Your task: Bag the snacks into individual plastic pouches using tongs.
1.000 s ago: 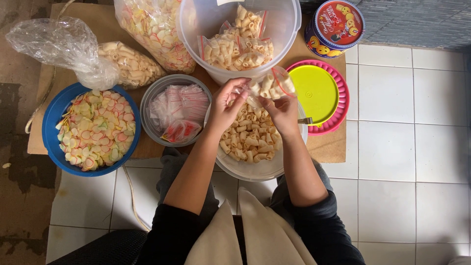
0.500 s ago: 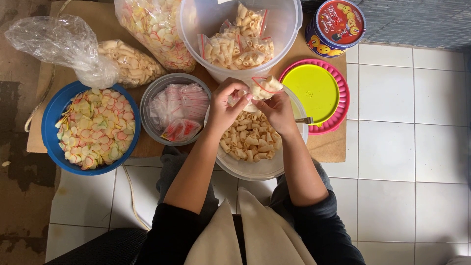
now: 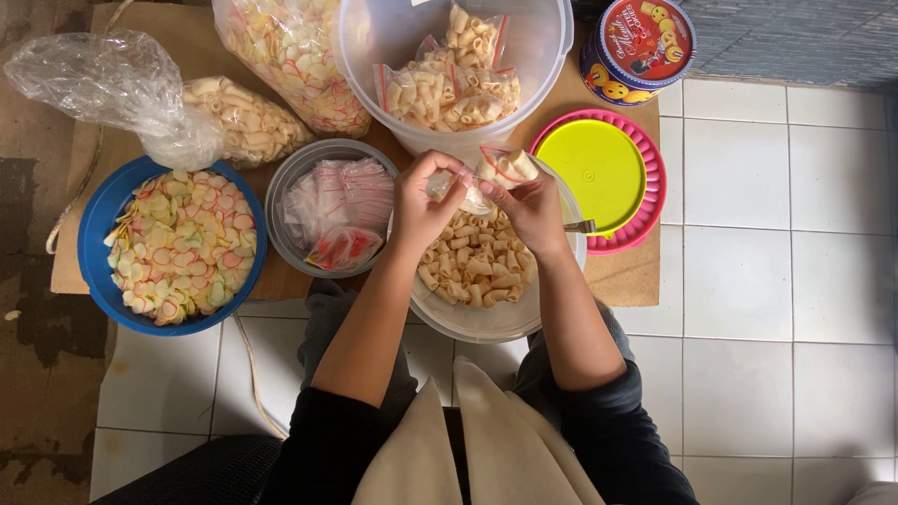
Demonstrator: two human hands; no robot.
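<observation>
White floor tiles spread out to the right, and a brown cardboard sheet (image 3: 636,271) lies under my bowls like a low tabletop. Both hands meet above the clear plastic bowl of pale tube crackers (image 3: 486,271). My left hand (image 3: 421,201) pinches one edge of a small clear zip pouch (image 3: 496,168) with thumb and fingertips closed on it; my right hand (image 3: 533,206) is curled around the pouch's filled end, which holds a few tube crackers. A second ago my hands sat lower and wider apart over the bowl; now they have drawn together and lifted the pouch a little, so I judge it is filled and its mouth is being pressed shut. Left of my wrist sits a grey metal bowl of empty pouches (image 3: 332,210), and further left a blue bowl of coloured flat crackers (image 3: 173,243). On the far side, a big clear tub (image 3: 454,75) holds finished packets.
</observation>
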